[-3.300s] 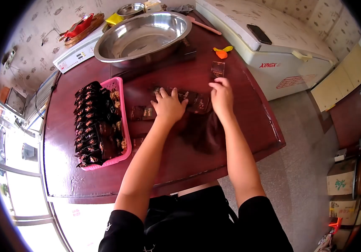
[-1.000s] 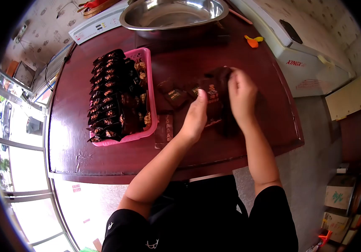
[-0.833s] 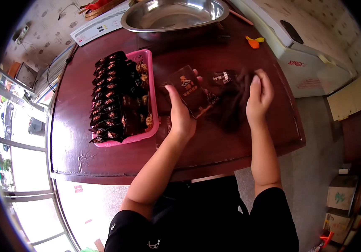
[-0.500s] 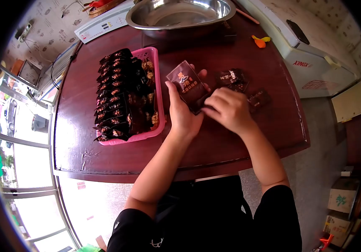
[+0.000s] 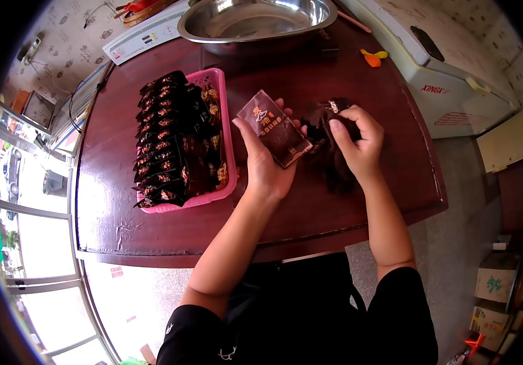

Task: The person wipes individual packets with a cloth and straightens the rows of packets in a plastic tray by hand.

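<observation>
My left hand (image 5: 268, 164) holds a flat dark brown packet (image 5: 273, 129) with orange print, its thumb along the left edge and fingertips showing behind the right side. To the right, my right hand (image 5: 362, 141) pinches blurred dark brown material over the table; a small packet with pale print (image 5: 337, 106) lies just above its fingers. Left of my left hand stands a pink basket (image 5: 231, 152). A row of black packets (image 5: 163, 137) fills its left side, with more packets and gold-coloured pieces along its right side.
A steel basin (image 5: 258, 21) stands at the back of the dark red table (image 5: 170, 234), beside a white panelled device (image 5: 146, 35). An orange and yellow object (image 5: 372, 59) lies near the back right edge. A white freezer (image 5: 456, 100) is on the right.
My left hand has come to hold a packet up, where it lay flat on the table earlier. My right hand has moved from beside that packet to the dark material on the right.
</observation>
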A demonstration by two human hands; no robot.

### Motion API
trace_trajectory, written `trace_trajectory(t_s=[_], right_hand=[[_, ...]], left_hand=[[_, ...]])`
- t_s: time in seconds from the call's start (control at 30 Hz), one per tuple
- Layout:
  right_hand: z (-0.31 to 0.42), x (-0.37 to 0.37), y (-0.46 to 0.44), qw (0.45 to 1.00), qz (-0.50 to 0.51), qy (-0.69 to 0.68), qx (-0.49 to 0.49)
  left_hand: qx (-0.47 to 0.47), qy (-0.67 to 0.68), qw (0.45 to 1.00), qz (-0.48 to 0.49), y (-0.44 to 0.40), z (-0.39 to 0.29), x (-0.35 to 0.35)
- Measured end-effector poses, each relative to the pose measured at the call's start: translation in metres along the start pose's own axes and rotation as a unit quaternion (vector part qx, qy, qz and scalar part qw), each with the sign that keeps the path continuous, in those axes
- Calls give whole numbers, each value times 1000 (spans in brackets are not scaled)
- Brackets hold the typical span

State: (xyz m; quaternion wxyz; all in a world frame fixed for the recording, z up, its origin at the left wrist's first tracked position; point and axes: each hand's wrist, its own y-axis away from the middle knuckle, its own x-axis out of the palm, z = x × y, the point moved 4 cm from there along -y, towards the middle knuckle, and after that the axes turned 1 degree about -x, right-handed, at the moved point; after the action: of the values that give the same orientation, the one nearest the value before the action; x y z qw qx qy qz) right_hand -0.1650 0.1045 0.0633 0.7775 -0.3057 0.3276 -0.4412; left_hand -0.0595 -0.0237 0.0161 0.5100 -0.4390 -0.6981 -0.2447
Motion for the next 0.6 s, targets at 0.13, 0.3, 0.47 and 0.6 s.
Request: trace_trajectory(t_s=[0.13,0.3,0.47,0.6], right_hand=[[5,14,4,994,86,-71,16],[11,22,6,976,201,-84,-25],[3,23,14,994,82,-45,53],[18,22,9,988,139,-52,45]], left_hand=[[-19,-104,987,-120,1,4,-15],[40,-197,975,-93,-5,2,-19],[-4,-285,955,-87,3,17,0],[31,-245,966,-81,-1,12,-9]])
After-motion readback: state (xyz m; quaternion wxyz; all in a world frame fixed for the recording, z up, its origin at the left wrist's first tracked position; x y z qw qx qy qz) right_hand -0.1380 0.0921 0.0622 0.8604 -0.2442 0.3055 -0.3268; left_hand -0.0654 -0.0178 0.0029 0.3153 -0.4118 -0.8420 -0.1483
